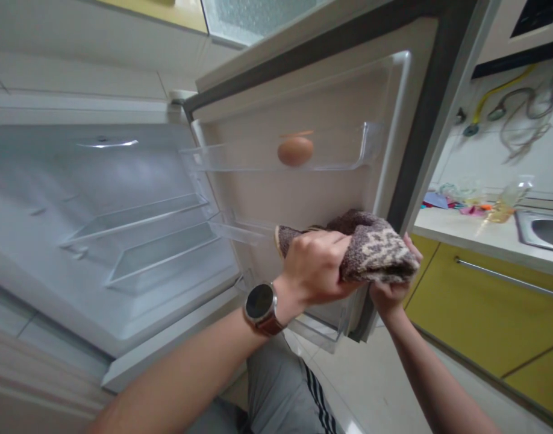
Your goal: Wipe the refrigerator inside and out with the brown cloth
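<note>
We see a patterned cloth (376, 250) right of the frame's centre, against the inner side of an open fridge door (312, 196). Our left hand (319, 265), below a round watch (259, 301), has its fingers curled around the cloth. Our right hand (394, 292) is by the door's edge, partly behind the cloth; we cannot tell how far its fingers close or what they grip.

The door's pale panel carries clear racks, and an egg (295, 151) sits in the upper one. At the left of the frame, we look into the white fridge interior (168, 319), with two glass shelves (165, 256). At right, a pale counter (461, 226) with a bottle (506, 202) and a metal sink (521, 224) tops yellow cabinets (461, 313). Light floor tiles (376, 386) show at lower centre.
</note>
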`<state>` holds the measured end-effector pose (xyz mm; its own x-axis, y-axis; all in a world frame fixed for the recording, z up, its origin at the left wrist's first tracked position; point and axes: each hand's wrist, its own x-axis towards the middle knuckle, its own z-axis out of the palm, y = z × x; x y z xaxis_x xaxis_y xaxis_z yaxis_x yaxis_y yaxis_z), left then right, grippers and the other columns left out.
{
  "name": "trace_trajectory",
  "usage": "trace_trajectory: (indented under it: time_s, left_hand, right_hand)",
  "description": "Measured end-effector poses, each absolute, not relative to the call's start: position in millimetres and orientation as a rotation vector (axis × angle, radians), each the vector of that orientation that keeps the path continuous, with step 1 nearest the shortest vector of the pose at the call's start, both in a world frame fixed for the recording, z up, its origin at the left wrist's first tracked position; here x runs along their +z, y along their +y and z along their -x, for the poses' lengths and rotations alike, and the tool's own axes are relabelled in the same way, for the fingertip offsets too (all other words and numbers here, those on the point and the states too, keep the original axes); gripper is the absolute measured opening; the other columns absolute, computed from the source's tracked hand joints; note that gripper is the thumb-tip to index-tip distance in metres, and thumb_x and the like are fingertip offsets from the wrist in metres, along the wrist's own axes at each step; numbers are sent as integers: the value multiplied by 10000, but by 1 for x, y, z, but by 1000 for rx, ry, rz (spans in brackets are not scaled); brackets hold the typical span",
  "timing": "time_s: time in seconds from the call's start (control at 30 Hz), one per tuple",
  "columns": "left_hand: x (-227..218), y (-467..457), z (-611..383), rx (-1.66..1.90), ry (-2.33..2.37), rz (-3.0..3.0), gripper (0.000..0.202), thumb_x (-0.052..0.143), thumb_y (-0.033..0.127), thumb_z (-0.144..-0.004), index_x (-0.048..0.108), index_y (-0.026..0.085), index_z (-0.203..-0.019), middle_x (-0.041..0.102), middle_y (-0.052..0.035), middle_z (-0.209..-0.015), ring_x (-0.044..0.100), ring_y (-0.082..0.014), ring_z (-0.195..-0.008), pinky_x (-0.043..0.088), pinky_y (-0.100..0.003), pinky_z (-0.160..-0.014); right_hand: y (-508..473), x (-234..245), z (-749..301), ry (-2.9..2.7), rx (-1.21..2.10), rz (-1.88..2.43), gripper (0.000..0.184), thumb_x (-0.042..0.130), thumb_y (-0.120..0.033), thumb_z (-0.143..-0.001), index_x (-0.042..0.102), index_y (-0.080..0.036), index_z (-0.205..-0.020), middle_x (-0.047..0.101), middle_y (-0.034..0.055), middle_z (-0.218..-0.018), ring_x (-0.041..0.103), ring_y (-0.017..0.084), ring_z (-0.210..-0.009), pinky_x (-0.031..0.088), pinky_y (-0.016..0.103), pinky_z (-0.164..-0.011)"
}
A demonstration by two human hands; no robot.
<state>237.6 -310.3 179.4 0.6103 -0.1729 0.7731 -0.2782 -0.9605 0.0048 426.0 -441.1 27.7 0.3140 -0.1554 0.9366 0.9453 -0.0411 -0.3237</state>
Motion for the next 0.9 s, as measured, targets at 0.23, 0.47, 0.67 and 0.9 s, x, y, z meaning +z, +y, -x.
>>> trace_trajectory:
  time_s: [0.23, 0.47, 0.67, 0.9]
  left_hand:
    - [181, -277, -240, 1099, -285, -2762, 612, 431, 722, -943, 667, 209, -707, 696, -75, -689, 640, -205, -645, 346, -309, -586]
    - [205, -259, -234, 741, 133, -2921, 531, 527, 616, -927, 697, 200, -645, 711, -91, -681, 629, -222, -648, 323, -315, -600]
    - [209, -215, -231, 785, 383, -2847, 486, 473, 537, -920, 732, 182, -711, 699, -92, -692, 629, -229, -698, 338, -317, -612]
    - [210, -169, -223, 786, 712, -2868, 477, 432, 493, -901, 746, 152, -785, 711, -124, -747, 627, -251, -722, 346, -327, -619]
  right_hand:
    - [-438, 33, -433, -926, -1209, 1253, 386, 514, -258, -1012, 528, -298, -1396, 525, 91, -1534, 463, 314, -1515, 382, 683, -1224]
    - [-438, 35, -433, -920, -1220, 1281, 407, 495, -257, -1015, 516, -316, -1417, 513, 82, -1540, 456, 314, -1518, 383, 691, -1220]
    - [-437, 36, -438, -931, -1219, 1284, 412, 487, -250, -1016, 506, -316, -1422, 511, 85, -1533, 460, 317, -1515, 392, 682, -1216]
    - [-437, 35, -439, -941, -1220, 1271, 429, 501, -229, -1007, 509, -315, -1427, 516, 85, -1535, 463, 305, -1513, 388, 677, -1220]
